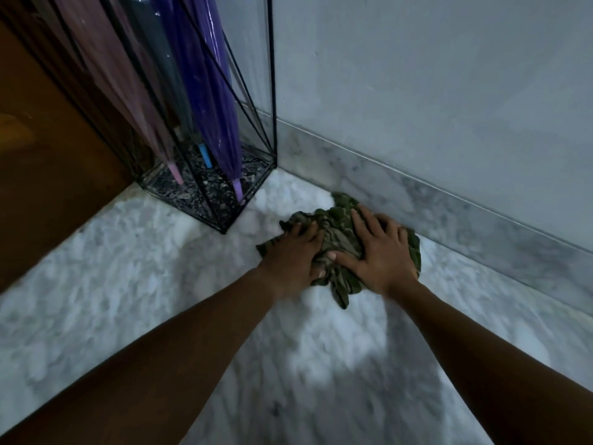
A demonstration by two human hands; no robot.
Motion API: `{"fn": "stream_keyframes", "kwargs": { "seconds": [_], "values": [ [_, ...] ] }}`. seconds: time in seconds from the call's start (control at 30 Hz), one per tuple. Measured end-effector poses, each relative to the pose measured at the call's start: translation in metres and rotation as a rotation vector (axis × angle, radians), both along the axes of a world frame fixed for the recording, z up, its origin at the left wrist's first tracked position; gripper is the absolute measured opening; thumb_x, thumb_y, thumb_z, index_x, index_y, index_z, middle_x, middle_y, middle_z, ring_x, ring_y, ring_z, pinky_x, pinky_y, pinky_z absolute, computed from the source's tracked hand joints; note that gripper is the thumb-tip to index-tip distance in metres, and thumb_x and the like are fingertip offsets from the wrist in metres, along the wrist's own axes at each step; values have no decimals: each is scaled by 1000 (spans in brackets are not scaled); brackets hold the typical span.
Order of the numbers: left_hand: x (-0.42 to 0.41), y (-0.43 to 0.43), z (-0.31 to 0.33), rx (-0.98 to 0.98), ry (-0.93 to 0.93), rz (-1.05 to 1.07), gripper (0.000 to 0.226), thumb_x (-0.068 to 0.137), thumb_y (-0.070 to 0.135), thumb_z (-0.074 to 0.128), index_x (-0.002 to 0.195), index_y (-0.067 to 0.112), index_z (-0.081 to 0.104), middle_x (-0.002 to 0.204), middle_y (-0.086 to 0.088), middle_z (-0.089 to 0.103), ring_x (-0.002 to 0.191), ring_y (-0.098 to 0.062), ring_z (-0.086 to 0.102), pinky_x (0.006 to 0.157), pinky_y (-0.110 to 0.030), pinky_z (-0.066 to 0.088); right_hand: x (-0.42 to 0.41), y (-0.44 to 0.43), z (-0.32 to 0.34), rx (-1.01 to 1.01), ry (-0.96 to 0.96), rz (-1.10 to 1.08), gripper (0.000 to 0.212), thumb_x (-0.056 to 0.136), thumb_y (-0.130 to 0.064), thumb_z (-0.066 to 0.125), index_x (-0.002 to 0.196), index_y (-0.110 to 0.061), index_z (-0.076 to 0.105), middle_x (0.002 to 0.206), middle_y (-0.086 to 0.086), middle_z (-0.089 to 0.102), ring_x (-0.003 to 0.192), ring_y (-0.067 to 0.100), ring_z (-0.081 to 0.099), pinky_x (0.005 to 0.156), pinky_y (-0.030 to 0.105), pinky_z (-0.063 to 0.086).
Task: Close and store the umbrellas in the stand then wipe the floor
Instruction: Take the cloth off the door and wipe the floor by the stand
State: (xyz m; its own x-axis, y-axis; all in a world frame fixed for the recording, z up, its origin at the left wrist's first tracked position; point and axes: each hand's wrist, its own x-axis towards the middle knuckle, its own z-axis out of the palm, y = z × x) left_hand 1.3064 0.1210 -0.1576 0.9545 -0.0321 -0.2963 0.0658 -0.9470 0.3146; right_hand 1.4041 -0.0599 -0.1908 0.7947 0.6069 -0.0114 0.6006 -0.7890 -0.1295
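Head view puts you on the last step, as far as can be judged: three closed umbrellas stand in the tall black wire-and-glass stand (273, 91) at the far left, so what is in hand is wiping the white-and-grey marble floor (144, 268).

Your left hand (293, 256) and right hand (382, 252) lie side by side on the crumpled green patterned cloth (337, 229). Neither grip is closed round it. Both are flat and open, fingers straight and a little spread, palms pressing the cloth to the floor. The two thumbs lie close together over its near middle.

The cloth lies on the floor just right of the stand's near corner. Its far edge is bunched close against the grey marble skirting (433, 200) under the pale grey wall (417, 75). It looks soft and heavily rumpled, with a loose tail hanging out at the near side.

The next move probably calls for keeping downward pressure and sliding the cloth towards you or left, over floor it has not yet covered. Mind the stand's thin frame.

In the stand, the purple folded umbrella (208, 101) is rightmost, the dusky pink folded umbrella (106, 75) leftmost, and a dark folded umbrella (167, 69) with a blue tip is between them. All three have their tips down on the speckled base. Whether the floor is wet cannot be told.
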Motion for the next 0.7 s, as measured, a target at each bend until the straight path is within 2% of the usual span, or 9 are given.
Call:
{"fn": "stream_keyframes", "kwargs": {
  "seconds": [0.13,0.27,0.33,0.43,0.6,0.67,0.7],
  "values": [
    [-19,-12,1,-77,-31,-85,70,99,35,54,158,16,20,167,-3,12,154,-24,8,122,-38,18,-36,-29,1,6,17,-175,110,76,-95,23,160,-24,20,168,-3,16,142,30,26,113,50,25],
    [-47,-6,0,-198,-24,-83,72,94,32,66,155,16,30,165,-4,18,153,-20,13,119,-25,12,-76,-34,2,-26,43,-243,112,77,-96,21,162,-22,15,169,0,11,146,31,22,117,51,23],
    [-63,1,7,-221,-19,-83,76,91,32,70,154,19,30,164,-3,23,151,-20,18,118,-24,14,-95,-31,4,-29,52,-228,112,77,-95,21,162,-22,15,169,1,11,146,31,21,117,51,22],
    [-86,19,17,-234,-38,-85,78,83,27,78,151,22,40,159,0,34,145,-19,29,111,-21,20,-121,-21,6,-13,78,-160,113,77,-95,19,162,-21,14,169,2,10,148,31,19,118,52,19],
    [-129,62,25,-99,69,-111,83,72,35,85,145,25,48,157,5,35,141,-16,34,107,-18,24,-161,5,9,16,186,21,121,69,-98,30,162,-24,8,170,2,3,152,31,7,123,52,7],
    [-141,77,27,-69,115,-112,80,67,41,87,139,25,56,152,7,42,135,-14,41,108,-19,30,-167,16,14,93,251,59,118,67,-97,36,161,-28,17,168,-1,10,149,30,12,121,51,11],
    [-144,82,28,-79,138,-86,73,63,47,88,129,29,62,145,11,48,127,-11,49,107,-24,39,-167,21,17,155,296,50,111,69,-95,38,159,-32,24,165,-4,17,146,29,17,118,50,15]
  ]
}}
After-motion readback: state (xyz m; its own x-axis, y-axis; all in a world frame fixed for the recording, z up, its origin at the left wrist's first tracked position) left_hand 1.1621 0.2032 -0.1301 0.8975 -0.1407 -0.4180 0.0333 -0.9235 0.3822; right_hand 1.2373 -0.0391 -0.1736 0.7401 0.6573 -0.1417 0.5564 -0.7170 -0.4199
